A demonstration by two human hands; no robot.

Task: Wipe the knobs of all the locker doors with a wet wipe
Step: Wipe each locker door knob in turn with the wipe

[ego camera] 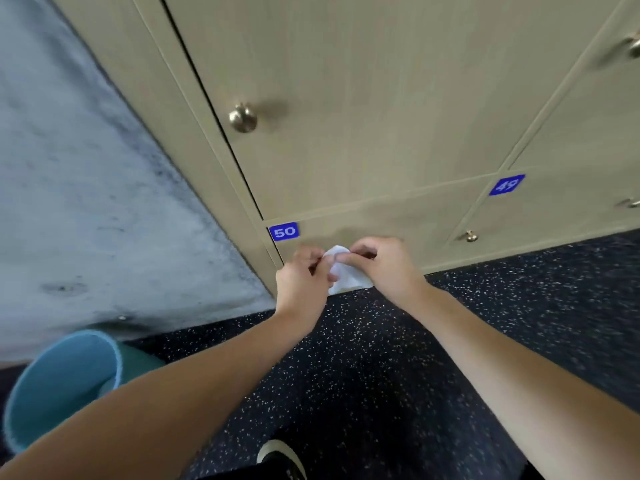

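Hands: left hand [304, 271], right hand [381, 263] pinch wet wipe [346, 277] between | knob probably hidden

Locker 50's knob hidden behind hands; top-right knob [634, 46] cut off, blurred.

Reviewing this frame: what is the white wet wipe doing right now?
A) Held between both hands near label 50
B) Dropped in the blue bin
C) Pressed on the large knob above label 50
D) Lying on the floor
A: the left hand and right hand both pinch the wet wipe just right of label 50.
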